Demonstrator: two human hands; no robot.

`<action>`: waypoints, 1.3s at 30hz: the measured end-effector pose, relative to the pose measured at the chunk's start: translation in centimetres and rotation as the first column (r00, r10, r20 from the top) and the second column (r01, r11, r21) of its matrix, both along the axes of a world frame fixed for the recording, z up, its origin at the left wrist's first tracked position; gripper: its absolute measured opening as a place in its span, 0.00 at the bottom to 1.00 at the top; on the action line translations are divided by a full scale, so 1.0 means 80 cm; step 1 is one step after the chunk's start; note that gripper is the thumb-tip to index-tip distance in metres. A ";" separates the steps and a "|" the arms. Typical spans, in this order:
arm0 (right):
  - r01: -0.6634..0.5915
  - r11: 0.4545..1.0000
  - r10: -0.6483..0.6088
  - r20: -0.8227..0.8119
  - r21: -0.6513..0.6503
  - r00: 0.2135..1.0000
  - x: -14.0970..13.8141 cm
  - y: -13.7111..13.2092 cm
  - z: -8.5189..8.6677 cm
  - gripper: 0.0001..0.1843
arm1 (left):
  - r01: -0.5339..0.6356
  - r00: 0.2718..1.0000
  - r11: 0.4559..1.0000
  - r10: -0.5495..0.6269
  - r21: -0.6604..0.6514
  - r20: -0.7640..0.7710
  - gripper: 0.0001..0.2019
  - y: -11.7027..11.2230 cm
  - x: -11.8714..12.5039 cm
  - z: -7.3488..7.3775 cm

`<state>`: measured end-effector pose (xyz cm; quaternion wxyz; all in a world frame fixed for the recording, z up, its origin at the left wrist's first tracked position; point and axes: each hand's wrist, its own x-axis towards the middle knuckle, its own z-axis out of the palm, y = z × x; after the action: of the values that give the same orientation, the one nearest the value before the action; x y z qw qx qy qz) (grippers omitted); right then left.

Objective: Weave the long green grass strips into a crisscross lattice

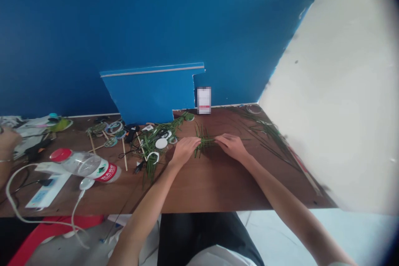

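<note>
Between my hands, green leaf strips [204, 142] cross each other in a small woven patch on the brown table. My left hand [187, 149] lies at the left edge of the patch, its fingers closed on the strip ends there. From the right, my right hand [231, 144] pinches a strip that runs sideways through the weave, and its loose end sticks out beyond the fingers. Left of my left hand is a heap of cut green strips [152, 149] with white rings and a white disc [161, 144] on it.
A plastic bottle [90, 165] with a red cap lies on a white power strip [50, 189] at the left. Loose long leaves [274, 133] spread along the right wall. A blue board [152, 93] leans at the back. Another person's hand [9, 141] shows at the far left edge.
</note>
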<state>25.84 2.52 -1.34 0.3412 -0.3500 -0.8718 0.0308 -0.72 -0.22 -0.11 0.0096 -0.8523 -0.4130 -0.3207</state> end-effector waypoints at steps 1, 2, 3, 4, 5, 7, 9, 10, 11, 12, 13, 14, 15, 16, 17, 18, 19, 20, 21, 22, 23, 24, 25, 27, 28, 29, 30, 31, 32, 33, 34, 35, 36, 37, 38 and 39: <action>-0.005 1.000 0.005 0.001 0.006 1.000 -0.001 0.000 0.003 0.13 | -0.001 1.000 1.000 0.001 -0.006 0.007 0.16 0.000 0.000 -0.001; -0.005 1.000 0.005 0.004 0.018 1.000 -0.001 -0.001 0.005 0.12 | -0.004 1.000 1.000 0.004 -0.007 0.016 0.17 0.001 0.000 -0.001; -0.002 1.000 0.002 0.010 0.030 1.000 -0.002 -0.002 0.008 0.12 | -0.007 1.000 1.000 0.007 -0.004 0.026 0.17 0.001 0.000 -0.002; 0.003 0.999 -0.004 0.016 0.039 1.000 -0.003 -0.002 0.010 0.12 | -0.013 0.999 1.000 0.013 0.000 0.036 0.17 0.002 0.000 -0.003; 0.007 0.999 -0.008 0.022 0.047 1.000 -0.004 -0.003 0.012 0.11 | -0.021 0.999 1.000 0.021 0.004 0.041 0.17 0.002 -0.001 -0.004; 0.009 0.999 -0.010 0.033 0.047 0.999 -0.006 -0.004 0.013 0.12 | -0.033 0.999 0.999 0.032 0.003 0.033 0.17 0.003 -0.001 -0.005; 0.003 0.999 -0.005 0.041 0.047 0.999 -0.008 -0.005 0.012 0.13 | -0.030 1.000 1.000 0.030 -0.004 0.001 0.18 0.002 0.000 -0.005; -0.009 0.999 0.007 0.049 0.046 0.999 -0.010 -0.006 0.011 0.14 | -0.022 1.000 1.000 0.022 -0.007 -0.020 0.18 0.002 0.000 -0.005; -0.025 0.999 0.022 0.058 0.044 0.998 -0.011 -0.006 0.010 0.14 | -0.010 0.999 1.000 0.010 -0.009 -0.039 0.18 0.001 0.001 -0.006; -0.043 0.998 0.041 0.067 0.042 0.997 -0.012 -0.006 0.009 0.13 | 0.003 0.998 1.000 -0.004 -0.010 -0.055 0.17 0.001 0.002 -0.006; -0.061 0.997 0.058 0.072 0.041 0.996 -0.013 -0.006 0.008 0.13 | 0.013 0.998 1.000 -0.014 -0.011 -0.065 0.17 0.001 0.002 -0.007; -0.073 0.996 0.070 0.075 0.041 0.995 -0.013 -0.005 0.008 0.12 | 0.017 0.998 1.000 -0.018 -0.013 -0.064 0.16 0.001 0.003 -0.008; -0.073 0.996 0.070 0.075 0.046 0.995 -0.013 -0.005 0.009 0.12 | 0.014 0.999 1.000 -0.014 -0.017 -0.048 0.16 0.000 0.004 -0.008; -0.059 0.997 0.055 0.072 0.055 0.996 -0.012 -0.005 0.009 0.12 | 0.006 1.000 1.000 -0.007 -0.024 -0.016 0.15 0.000 0.004 -0.009; -0.031 0.997 0.027 0.066 0.069 0.997 -0.010 -0.005 0.010 0.12 | -0.002 1.000 0.999 0.003 -0.038 0.030 0.16 0.000 0.004 -0.009; 0.011 0.997 -0.015 0.053 0.082 0.999 -0.008 -0.005 0.011 0.12 | -0.008 0.996 0.998 0.012 -0.056 0.085 0.18 0.000 0.004 -0.008; 0.060 0.994 -0.063 0.032 0.090 0.998 -0.005 -0.005 0.012 0.12 | -0.012 0.990 0.997 0.022 -0.071 0.142 0.21 -0.001 0.003 -0.006; 0.107 0.990 -0.108 0.004 0.089 0.994 -0.002 -0.005 0.012 0.13 | -0.013 0.981 0.996 0.029 -0.084 0.191 0.23 -0.002 0.002 -0.004; 0.145 0.986 -0.142 -0.033 0.078 0.989 0.001 -0.004 0.012 0.13 | -0.016 0.973 0.996 0.037 -0.092 0.229 0.25 -0.002 0.000 -0.002; 0.171 0.984 -0.166 -0.081 0.053 0.983 0.003 -0.003 0.011 0.14 | -0.023 0.966 0.995 0.047 -0.099 0.254 0.26 -0.003 -0.001 0.000; 0.182 0.983 -0.178 -0.137 0.018 0.974 0.004 -0.002 0.010 0.14 | -0.033 0.961 0.994 0.059 -0.103 0.269 0.26 -0.003 -0.003 0.001; 0.181 0.983 -0.183 -0.199 -0.026 0.963 0.005 0.000 0.008 0.14 | -0.041 0.960 0.993 0.070 -0.110 0.273 0.26 -0.003 -0.004 0.002; 0.175 0.981 -0.190 -0.269 -0.078 0.944 0.005 0.002 0.006 0.13 | -0.047 0.960 0.992 0.078 -0.120 0.269 0.25 -0.003 -0.004 0.003; 0.153 0.967 -0.224 -0.399 -0.202 0.889 0.004 0.007 0.004 0.13 | -0.047 0.966 0.990 0.079 -0.136 0.246 0.24 -0.002 -0.004 0.001; 0.136 0.952 -0.253 -0.457 -0.273 0.853 0.004 0.009 0.003 0.14 | -0.042 0.971 0.990 0.073 -0.137 0.227 0.24 -0.002 -0.004 -0.001; 0.112 0.933 -0.282 -0.499 -0.343 0.820 0.004 0.012 0.003 0.14 | -0.037 0.976 0.990 0.065 -0.135 0.206 0.23 -0.001 -0.002 -0.002; 0.085 0.910 -0.309 -0.528 -0.405 0.791 0.004 0.013 0.003 0.14 | -0.034 0.981 0.991 0.058 -0.129 0.183 0.22 0.000 -0.001 -0.004; 0.057 0.888 -0.330 -0.547 -0.455 0.769 0.005 0.015 0.003 0.14 | -0.033 0.986 0.992 0.052 -0.122 0.158 0.20 0.000 0.001 -0.005; 0.029 0.871 -0.340 -0.558 -0.491 0.757 0.006 0.016 0.004 0.15 | -0.031 0.991 0.993 0.046 -0.116 0.129 0.18 0.001 0.002 -0.006; 0.006 0.859 -0.341 -0.563 -0.512 0.753 0.007 0.016 0.004 0.15 | -0.029 0.994 0.993 0.040 -0.113 0.099 0.17 0.001 0.003 -0.007; -0.014 0.852 -0.336 -0.566 -0.523 0.753 0.008 0.017 0.004 0.15 | -0.025 0.997 0.993 0.033 -0.113 0.071 0.15 0.002 0.004 -0.007; -0.032 0.847 -0.327 -0.568 -0.530 0.755 0.009 0.017 0.004 0.16 | -0.020 0.999 0.993 0.025 -0.115 0.046 0.14 0.002 0.004 -0.007; -0.050 0.843 -0.316 -0.568 -0.536 0.760 0.010 0.017 0.004 0.16 | -0.013 1.000 0.993 0.016 -0.121 0.026 0.14 0.003 0.004 -0.007; -0.065 0.838 -0.305 -0.563 -0.542 0.768 0.011 0.017 0.004 0.16 | -0.007 1.000 0.992 0.009 -0.126 0.012 0.14 0.003 0.004 -0.006; -0.070 0.836 -0.292 -0.549 -0.545 0.783 0.012 0.017 0.004 0.15 | -0.004 1.000 0.992 0.005 -0.130 0.003 0.14 0.003 0.004 -0.006; -0.066 0.837 -0.277 -0.526 -0.543 0.804 0.013 0.017 0.003 0.15 | -0.003 1.000 0.991 0.002 -0.135 -0.006 0.14 0.003 0.004 -0.005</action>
<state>26.87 3.87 -1.07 0.4819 -0.4544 -0.6576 0.3589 -0.42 0.05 -0.53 -0.0466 -0.8514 -0.4349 -0.2896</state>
